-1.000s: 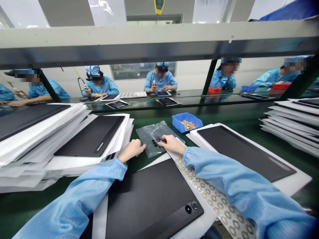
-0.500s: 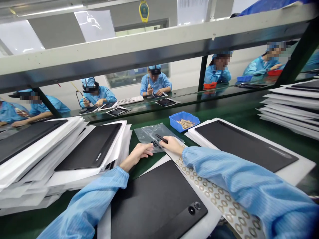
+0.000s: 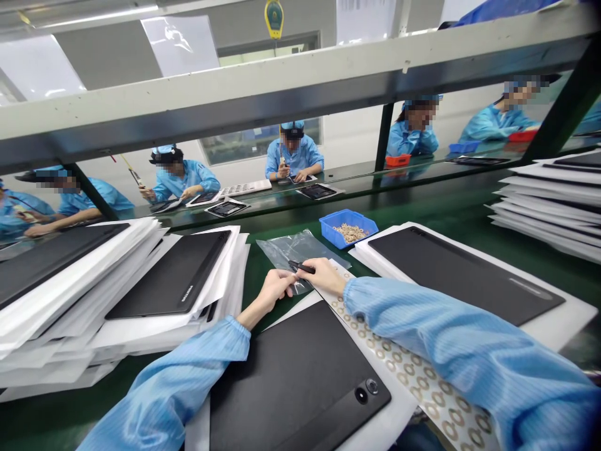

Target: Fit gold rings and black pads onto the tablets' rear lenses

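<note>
My right hand (image 3: 325, 276) is closed round black tweezers (image 3: 300, 267), whose tips point left over a clear plastic bag (image 3: 295, 248) on the green bench. My left hand (image 3: 277, 287) rests on the bag's near edge, its fingers curled and pressing the film right by the tweezer tips. Below my arms lies a black tablet back cover (image 3: 291, 382) with a camera ring at its lower right. A backing sheet of small ring stickers (image 3: 413, 379) runs under my right forearm.
Stacks of black covers between white sheets stand at the left (image 3: 173, 275) and far right (image 3: 554, 200); one more cover (image 3: 460, 275) lies right of my hands. A blue tray of small parts (image 3: 348, 228) sits behind the bag. Several co-workers sit beyond the shelf beam.
My left hand has slid right along the bag's edge until it meets the tweezer tips and covers the small black rings seen earlier. My view tilted and shifted slightly.
</note>
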A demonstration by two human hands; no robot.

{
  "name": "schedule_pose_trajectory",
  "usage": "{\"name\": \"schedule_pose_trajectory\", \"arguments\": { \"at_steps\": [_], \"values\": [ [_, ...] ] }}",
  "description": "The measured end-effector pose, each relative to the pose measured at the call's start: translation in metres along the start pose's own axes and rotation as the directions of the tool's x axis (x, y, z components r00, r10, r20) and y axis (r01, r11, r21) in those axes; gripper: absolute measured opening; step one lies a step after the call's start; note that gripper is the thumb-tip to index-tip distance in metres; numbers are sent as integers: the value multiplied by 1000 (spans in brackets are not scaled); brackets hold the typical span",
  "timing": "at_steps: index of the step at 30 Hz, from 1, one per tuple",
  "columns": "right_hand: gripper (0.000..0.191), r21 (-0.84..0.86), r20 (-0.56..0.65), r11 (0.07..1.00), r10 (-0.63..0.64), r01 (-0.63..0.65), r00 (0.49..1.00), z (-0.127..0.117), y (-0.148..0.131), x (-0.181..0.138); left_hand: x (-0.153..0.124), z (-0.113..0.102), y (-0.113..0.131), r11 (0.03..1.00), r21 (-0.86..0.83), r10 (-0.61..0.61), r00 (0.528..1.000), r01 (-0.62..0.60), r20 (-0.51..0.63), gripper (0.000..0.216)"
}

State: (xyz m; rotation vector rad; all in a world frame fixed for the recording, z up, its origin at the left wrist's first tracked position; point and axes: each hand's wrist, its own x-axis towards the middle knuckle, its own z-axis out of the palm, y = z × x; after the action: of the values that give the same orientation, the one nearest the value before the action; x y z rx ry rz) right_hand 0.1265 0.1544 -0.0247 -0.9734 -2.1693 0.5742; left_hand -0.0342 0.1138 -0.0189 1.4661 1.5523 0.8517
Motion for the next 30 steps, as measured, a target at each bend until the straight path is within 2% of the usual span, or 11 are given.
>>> {"name": "schedule_pose_trajectory", "arguments": {
  "at_steps": [7,15,20,24,27,30],
  "values": [
    [24,-11,11,999,34,-34,999,4,2,3,-1,3,0,999,29,16,999,-15,-34,22],
    [16,41,4,993,114,-114,993,1,5,7,-4,0,4,987,161,-14,1000,14,0,22],
    [17,181,111,961,191,-209,975,-18,2,11,-5,-9,8,943,326,-78,997,70,11,35],
    [20,260,203,919,249,-297,947,-39,-19,3,-5,-20,12,874,478,-118,992,84,40,51],
    [19,284,303,884,284,-371,910,-56,-40,-20,-10,-30,18,802,594,-121,991,66,54,56],
    [20,272,405,862,301,-428,863,-72,-55,-56,-22,-33,27,712,701,-80,997,51,9,59]
  ]
}}
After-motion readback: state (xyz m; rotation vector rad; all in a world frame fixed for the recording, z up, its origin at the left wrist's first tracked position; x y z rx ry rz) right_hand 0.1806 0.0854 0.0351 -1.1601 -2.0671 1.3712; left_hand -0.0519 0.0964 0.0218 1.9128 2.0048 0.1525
